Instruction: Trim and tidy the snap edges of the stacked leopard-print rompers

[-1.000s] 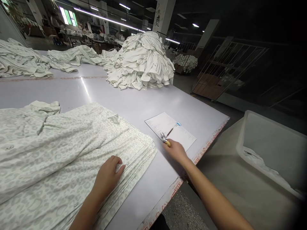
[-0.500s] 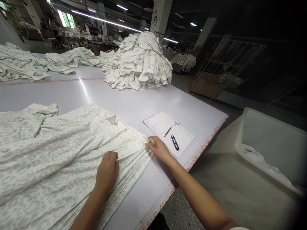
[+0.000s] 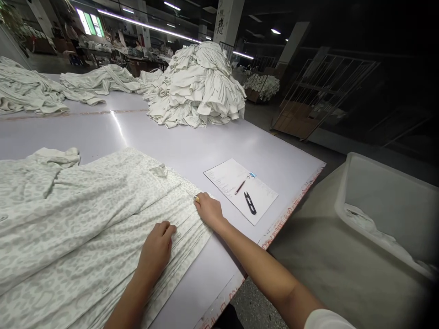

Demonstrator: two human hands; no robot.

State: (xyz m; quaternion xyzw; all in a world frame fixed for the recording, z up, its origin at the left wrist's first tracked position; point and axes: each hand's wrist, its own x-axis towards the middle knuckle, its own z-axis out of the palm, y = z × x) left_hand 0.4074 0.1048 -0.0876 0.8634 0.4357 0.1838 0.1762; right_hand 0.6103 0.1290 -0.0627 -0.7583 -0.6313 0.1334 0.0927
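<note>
While the right hand (image 3: 209,211) pinches a small yellow-ended item (image 3: 196,198), mostly hidden by the fingers and not identifiable, at the edge of a stack of mottled buttoned garments (image 3: 103,219), the left hand (image 3: 156,252) lies on the cloth, fingers curled, any grip unclear. In the head view, black snips (image 3: 250,203) and a pencil (image 3: 240,187) rest on a paper sheet (image 3: 222,180) on the smooth pale table (image 3: 171,137); a rumpled heap of white cloth (image 3: 195,87) stands beyond.

- Left hand (image 3: 156,249) lies palm down, knuckles up, fingers curled.
- Right hand (image 3: 209,211) sits just ahead of it, fingers bunched and pointing left.
- Bare left forearm (image 3: 128,297) comes up from the bottom edge.
- Bare right forearm (image 3: 260,265) reaches across from the lower right.
</note>
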